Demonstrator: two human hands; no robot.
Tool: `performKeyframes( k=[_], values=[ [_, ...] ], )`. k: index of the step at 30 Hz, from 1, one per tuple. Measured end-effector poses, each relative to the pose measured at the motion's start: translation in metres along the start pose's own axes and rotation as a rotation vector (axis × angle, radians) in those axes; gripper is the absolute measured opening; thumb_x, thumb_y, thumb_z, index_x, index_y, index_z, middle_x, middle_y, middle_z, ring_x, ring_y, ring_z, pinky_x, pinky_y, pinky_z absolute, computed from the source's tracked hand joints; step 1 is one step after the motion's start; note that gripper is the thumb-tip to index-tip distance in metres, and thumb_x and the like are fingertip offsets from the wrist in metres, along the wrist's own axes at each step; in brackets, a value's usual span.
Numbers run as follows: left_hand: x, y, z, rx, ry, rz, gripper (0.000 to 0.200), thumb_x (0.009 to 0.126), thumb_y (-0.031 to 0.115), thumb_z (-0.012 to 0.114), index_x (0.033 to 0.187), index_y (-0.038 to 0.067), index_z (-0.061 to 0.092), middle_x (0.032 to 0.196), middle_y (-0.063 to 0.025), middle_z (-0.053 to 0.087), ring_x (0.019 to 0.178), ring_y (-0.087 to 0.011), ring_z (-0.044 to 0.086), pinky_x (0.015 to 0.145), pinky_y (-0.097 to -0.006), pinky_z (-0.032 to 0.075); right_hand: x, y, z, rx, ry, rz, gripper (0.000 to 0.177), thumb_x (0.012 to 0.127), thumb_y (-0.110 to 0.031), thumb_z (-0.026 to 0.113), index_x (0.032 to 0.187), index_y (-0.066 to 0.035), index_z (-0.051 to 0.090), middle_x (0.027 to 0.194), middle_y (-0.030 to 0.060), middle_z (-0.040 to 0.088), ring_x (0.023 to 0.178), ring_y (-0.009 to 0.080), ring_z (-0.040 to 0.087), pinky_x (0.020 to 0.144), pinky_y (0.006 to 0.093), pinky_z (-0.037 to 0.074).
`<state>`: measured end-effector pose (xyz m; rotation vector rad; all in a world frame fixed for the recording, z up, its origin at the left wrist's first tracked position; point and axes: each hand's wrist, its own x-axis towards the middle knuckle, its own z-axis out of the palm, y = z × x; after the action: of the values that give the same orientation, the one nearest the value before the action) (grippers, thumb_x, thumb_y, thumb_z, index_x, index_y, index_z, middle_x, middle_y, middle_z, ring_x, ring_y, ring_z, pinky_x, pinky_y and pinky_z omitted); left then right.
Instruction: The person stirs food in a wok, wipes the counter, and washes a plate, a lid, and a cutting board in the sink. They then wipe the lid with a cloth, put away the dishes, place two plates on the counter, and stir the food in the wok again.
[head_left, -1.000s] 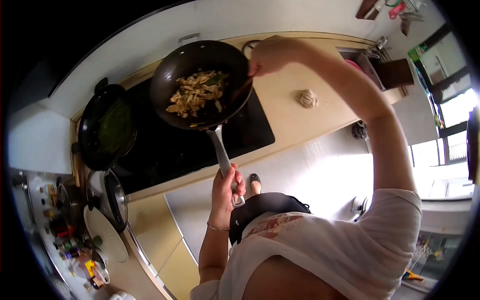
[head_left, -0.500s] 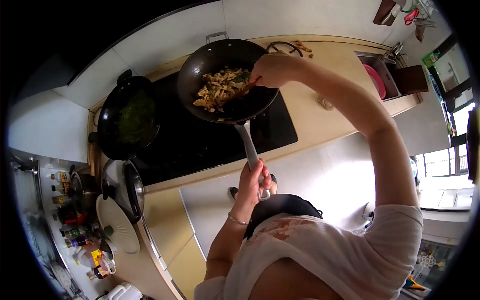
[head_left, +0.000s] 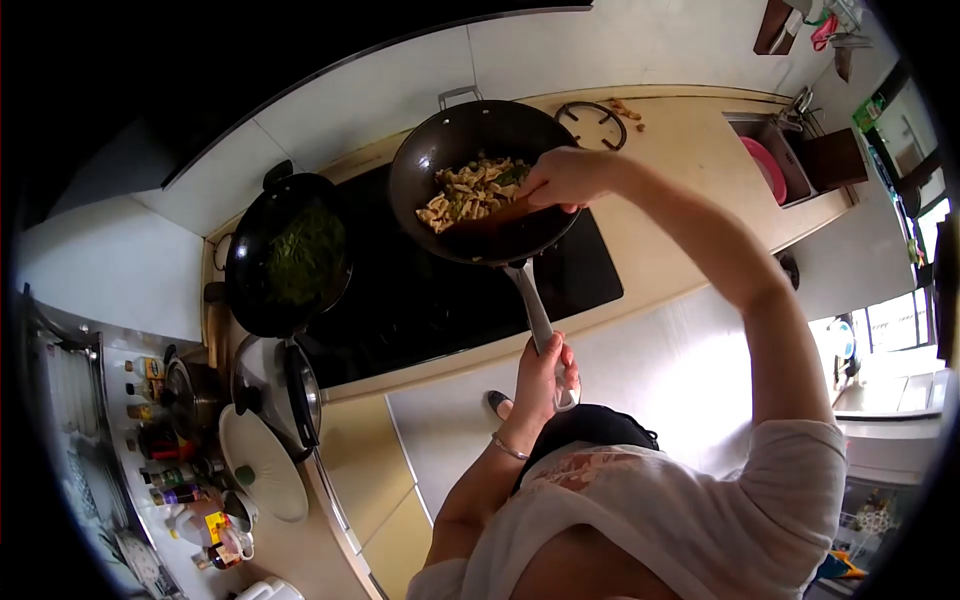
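A dark wok [head_left: 420, 160] is over the black cooktop [head_left: 400, 310], with chopped pale food [head_left: 470, 192] and some green pieces inside. My left hand [head_left: 545, 375] is wrapped round the wok's grey handle [head_left: 533, 305]. Above the wok's right side, my right hand [head_left: 568, 180] is closed on a brown wooden spatula [head_left: 503, 215], whose lower part lies against the food. To the left stands a second black pan [head_left: 245, 235] holding leafy greens [head_left: 305, 255].
A round metal pan stand [head_left: 592, 126] lies right of the wok. Lids [head_left: 262, 465], a pot [head_left: 195, 395] and several bottles stand at the lower left. The sink [head_left: 800, 175] at the right holds a pink basin [head_left: 765, 170].
The whole view has shifted, so the counter and pans appear farther right and lower. The spatula has moved slightly within the wok. Both hands keep their holds.
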<state>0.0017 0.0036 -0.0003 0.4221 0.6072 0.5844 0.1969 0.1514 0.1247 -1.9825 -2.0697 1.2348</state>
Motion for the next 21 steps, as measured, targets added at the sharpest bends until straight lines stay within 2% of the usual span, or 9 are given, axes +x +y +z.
performKeyframes(
  k=[1, 2, 3, 5, 6, 10, 12, 15, 21],
  values=[
    [0.0, 0.001, 0.0, -0.005, -0.008, -0.012, 0.018, 0.084, 0.024, 0.049, 0.088, 0.008, 0.042, 0.064, -0.0024, 0.045, 0.047, -0.0107, 0.044, 0.042, -0.0222, 0.036, 0.006, 0.007, 0.008, 0.107, 0.069, -0.008, 0.025, 0.076, -0.017, 0.046, 0.096, -0.009, 0.059, 0.059, 0.0085, 0.055, 0.043, 0.0142, 0.048, 0.038, 0.0263, 0.038],
    [-0.001, 0.002, 0.001, -0.008, -0.011, -0.02, 0.018, 0.084, 0.023, 0.049, 0.086, 0.007, 0.041, 0.064, -0.002, 0.045, 0.047, -0.0106, 0.045, 0.042, -0.0221, 0.038, 0.021, 0.008, 0.014, 0.096, 0.163, 0.052, 0.027, 0.077, -0.019, 0.047, 0.101, -0.013, 0.058, 0.071, 0.0093, 0.059, 0.057, 0.0178, 0.055, 0.05, 0.0297, 0.044],
    [-0.002, 0.001, 0.001, -0.002, -0.005, -0.017, 0.018, 0.084, 0.023, 0.049, 0.086, 0.007, 0.041, 0.064, -0.002, 0.045, 0.047, -0.0106, 0.045, 0.042, -0.0221, 0.038, 0.027, 0.017, 0.017, 0.102, 0.163, 0.045, 0.027, 0.077, -0.019, 0.047, 0.101, -0.013, 0.058, 0.071, 0.0093, 0.059, 0.057, 0.0178, 0.055, 0.05, 0.0297, 0.044],
    [0.0, -0.001, -0.002, 0.009, -0.002, -0.008, 0.018, 0.085, 0.025, 0.048, 0.09, 0.008, 0.043, 0.064, -0.0031, 0.045, 0.047, -0.0112, 0.043, 0.042, -0.0226, 0.034, 0.033, 0.031, 0.015, -0.161, 0.372, -0.098, 0.028, 0.079, -0.021, 0.046, 0.104, -0.019, 0.057, 0.087, 0.0083, 0.06, 0.078, 0.0218, 0.056, 0.067, 0.0335, 0.045],
    [0.001, -0.002, -0.003, 0.016, -0.003, -0.002, 0.018, 0.085, 0.024, 0.048, 0.091, 0.008, 0.044, 0.065, -0.003, 0.045, 0.048, -0.0112, 0.043, 0.042, -0.0226, 0.035, 0.013, 0.017, 0.007, -0.188, 0.341, -0.072, 0.029, 0.08, -0.022, 0.044, 0.107, -0.025, 0.056, 0.095, 0.0056, 0.059, 0.091, 0.0236, 0.053, 0.075, 0.0348, 0.041],
    [-0.001, -0.002, 0.0, 0.034, 0.019, 0.018, 0.018, 0.085, 0.024, 0.048, 0.092, 0.008, 0.044, 0.065, -0.0029, 0.045, 0.049, -0.0111, 0.043, 0.043, -0.0223, 0.034, 0.019, 0.024, 0.007, -0.346, 0.395, -0.114, 0.03, 0.08, -0.024, 0.045, 0.108, -0.029, 0.054, 0.092, 0.0097, 0.058, 0.085, 0.0251, 0.054, 0.072, 0.0349, 0.042],
    [0.0, -0.004, -0.003, 0.035, 0.031, 0.015, 0.017, 0.085, 0.023, 0.047, 0.092, 0.008, 0.044, 0.065, -0.0028, 0.045, 0.048, -0.0109, 0.043, 0.042, -0.0219, 0.034, 0.039, 0.036, 0.013, -0.441, 0.457, -0.16, 0.03, 0.08, -0.022, 0.05, 0.107, -0.032, 0.055, 0.078, 0.0111, 0.049, 0.073, 0.0253, 0.051, 0.064, 0.0341, 0.039],
    [-0.002, -0.001, 0.001, 0.035, 0.052, 0.007, 0.016, 0.085, 0.023, 0.047, 0.091, 0.009, 0.045, 0.065, -0.0026, 0.045, 0.048, -0.0105, 0.043, 0.042, -0.0213, 0.034, 0.028, 0.055, 0.007, -0.53, 0.381, -0.092, 0.03, 0.08, -0.023, 0.05, 0.108, -0.033, 0.054, 0.078, 0.0105, 0.046, 0.069, 0.0258, 0.049, 0.062, 0.0346, 0.038],
    [-0.002, -0.003, 0.0, 0.046, 0.073, 0.014, 0.016, 0.085, 0.023, 0.047, 0.091, 0.009, 0.045, 0.065, -0.0026, 0.045, 0.048, -0.01, 0.043, 0.04, -0.0211, 0.033, 0.037, 0.054, 0.008, -0.573, 0.483, -0.13, 0.032, 0.082, -0.024, 0.046, 0.112, -0.034, 0.05, 0.078, 0.0119, 0.045, 0.068, 0.0258, 0.049, 0.062, 0.0352, 0.038]
  ],
)
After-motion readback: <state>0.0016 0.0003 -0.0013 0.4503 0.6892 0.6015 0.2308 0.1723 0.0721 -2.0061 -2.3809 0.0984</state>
